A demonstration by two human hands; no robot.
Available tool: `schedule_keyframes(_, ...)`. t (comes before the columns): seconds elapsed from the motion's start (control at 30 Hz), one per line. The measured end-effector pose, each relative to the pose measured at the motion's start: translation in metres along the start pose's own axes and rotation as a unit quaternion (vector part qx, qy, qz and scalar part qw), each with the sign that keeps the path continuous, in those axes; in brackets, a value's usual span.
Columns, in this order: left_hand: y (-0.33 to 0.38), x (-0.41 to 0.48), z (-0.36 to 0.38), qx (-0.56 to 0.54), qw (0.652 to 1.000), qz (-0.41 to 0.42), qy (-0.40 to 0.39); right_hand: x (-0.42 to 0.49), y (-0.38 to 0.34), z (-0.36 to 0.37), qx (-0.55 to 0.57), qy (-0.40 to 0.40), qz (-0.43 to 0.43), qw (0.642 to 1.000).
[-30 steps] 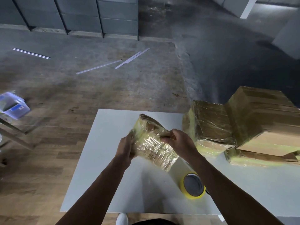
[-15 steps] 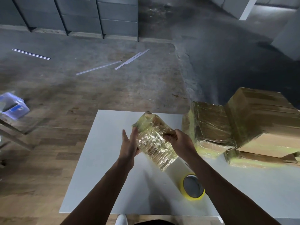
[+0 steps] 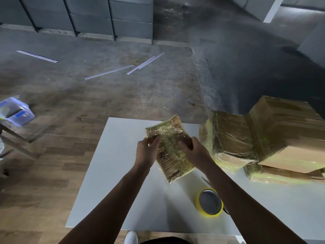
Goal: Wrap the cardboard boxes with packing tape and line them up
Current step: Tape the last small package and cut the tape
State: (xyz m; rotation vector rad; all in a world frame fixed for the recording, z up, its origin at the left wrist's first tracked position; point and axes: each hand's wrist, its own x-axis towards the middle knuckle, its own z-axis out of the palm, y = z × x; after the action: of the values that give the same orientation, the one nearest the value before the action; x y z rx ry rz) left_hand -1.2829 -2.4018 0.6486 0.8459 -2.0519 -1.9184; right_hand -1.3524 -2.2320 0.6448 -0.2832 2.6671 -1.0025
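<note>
A small flat cardboard box (image 3: 171, 152), shiny with clear tape, is held tilted above the white table (image 3: 112, 182). My left hand (image 3: 146, 153) grips its left edge with the thumb over the top face. My right hand (image 3: 194, 152) grips the right edge, fingers curled onto the top. A yellow roll of packing tape (image 3: 209, 203) lies flat on the table near my right forearm. To the right sit a taped medium box (image 3: 230, 138) and a larger box (image 3: 288, 131) stacked on a flat taped box (image 3: 281, 175).
The table's left and far edges drop to a wooden floor. A clear plastic tub (image 3: 15, 111) rests on a stand at the left. Thin white strips (image 3: 146, 63) lie on the floor beyond, and grey cabinets (image 3: 88, 16) line the back wall.
The small box has been turned so its broad face points up. My left hand, flat against the side half a second ago, now curls round the left edge.
</note>
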Motion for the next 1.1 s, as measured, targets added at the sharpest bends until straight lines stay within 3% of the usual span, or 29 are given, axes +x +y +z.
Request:
schedule_keyframes(0.1,0.001,-0.003,0.003,0.009,1.000,-0.005,0.012,-0.001,-0.008,0.001,0.026,-0.019,0.006,0.999)
schedule_keyframes(0.27,-0.002,-0.007,-0.001,0.034,0.997,0.009,-0.073,0.005,-0.007,0.001,-0.031,0.007,0.007,0.999)
schedule_keyframes(0.37,-0.002,-0.009,-0.001,0.047,0.999,0.002,-0.025,0.007,-0.003,0.006,-0.009,0.007,0.030,0.999)
schedule_keyframes(0.5,0.001,-0.012,0.003,0.029,0.999,0.028,0.003,0.011,0.000,0.009,0.102,-0.021,0.093,0.990)
schedule_keyframes(0.57,0.001,-0.012,0.002,0.050,0.998,0.022,0.015,0.008,-0.005,0.009,0.084,-0.050,0.104,0.990)
schedule_keyframes(0.67,-0.002,-0.011,0.000,0.018,0.999,-0.015,0.040,0.001,-0.009,0.018,-0.091,-0.023,0.020,0.995)
schedule_keyframes(0.73,-0.002,-0.011,0.001,0.024,0.998,-0.022,0.051,-0.008,-0.020,0.023,-0.085,-0.017,-0.110,0.990)
schedule_keyframes(0.8,0.000,-0.010,0.004,0.014,0.999,-0.028,0.032,-0.014,-0.030,0.025,0.027,-0.064,-0.156,0.985)
schedule_keyframes(0.93,0.003,-0.016,0.007,-0.109,0.983,-0.095,-0.115,-0.006,-0.014,0.027,0.026,-0.103,-0.059,0.993)
schedule_keyframes(1.0,-0.002,-0.016,0.006,-0.021,0.985,-0.071,-0.155,-0.006,0.002,0.033,-0.022,-0.114,-0.042,0.992)
schedule_keyframes(1.1,-0.013,-0.012,-0.003,0.169,0.982,0.045,-0.075,-0.008,0.021,0.040,-0.034,-0.110,-0.023,0.993)
